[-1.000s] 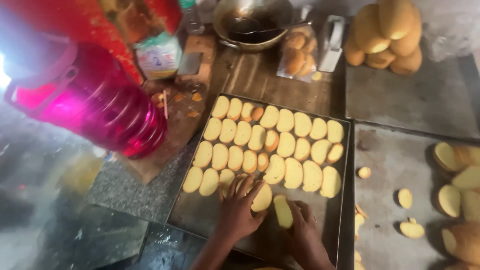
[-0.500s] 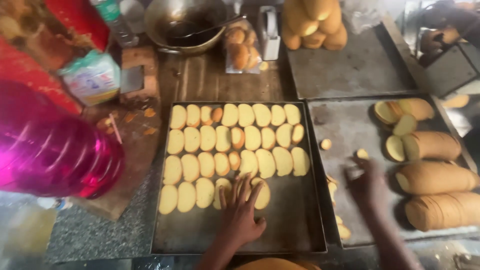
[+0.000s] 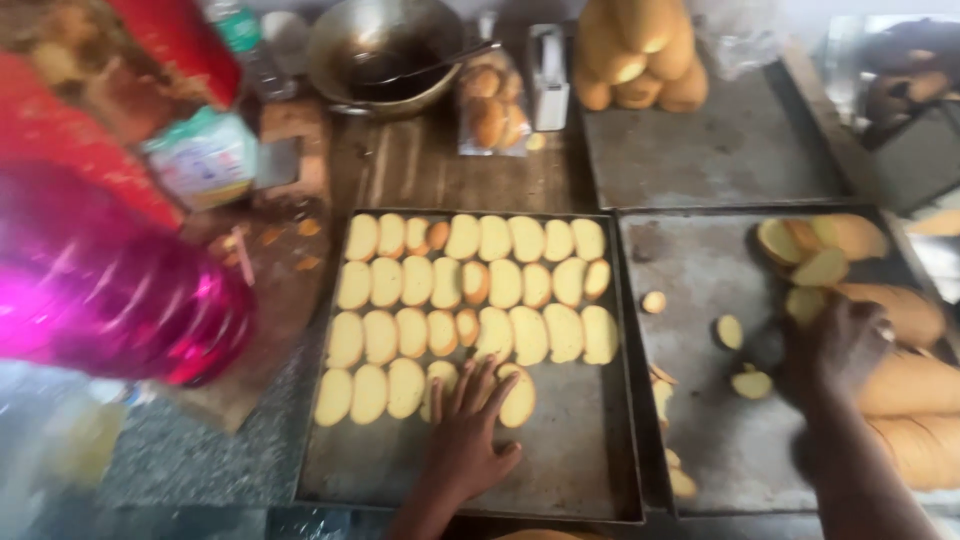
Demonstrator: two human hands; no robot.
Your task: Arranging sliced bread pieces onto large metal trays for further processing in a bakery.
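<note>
Dark speckled counter (image 3: pixel 180 460) below, worn wood farther back, crowded with metal trays. Nearest, at 6 o'clock, left hand (image 3: pixel 468 430) flat on the near tray (image 3: pixel 560 470), fingers (image 3: pixel 478 380) spread, tips touching the last slices of the bottom row of sliced rusks (image 3: pixel 470 290), laid in four rows over the tray's far half. At 4 o'clock, right hand (image 3: pixel 835 350) blurred over the right tray (image 3: pixel 700 260), fingers curled down beside stacked slices (image 3: pixel 905 400); whether pinching one, cannot tell. Loose slices (image 3: pixel 730 332) scattered just left of it. At 9 o'clock, pink plastic bottle (image 3: pixel 120 310), blurred. Farther, at 12 o'clock, dark metal bowl (image 3: pixel 385 55) with a spoon, bagged rusks (image 3: pixel 490 105) beside it, and at 1 o'clock whole loaves (image 3: pixel 640 55) piled on a far tray (image 3: pixel 720 140).
</note>
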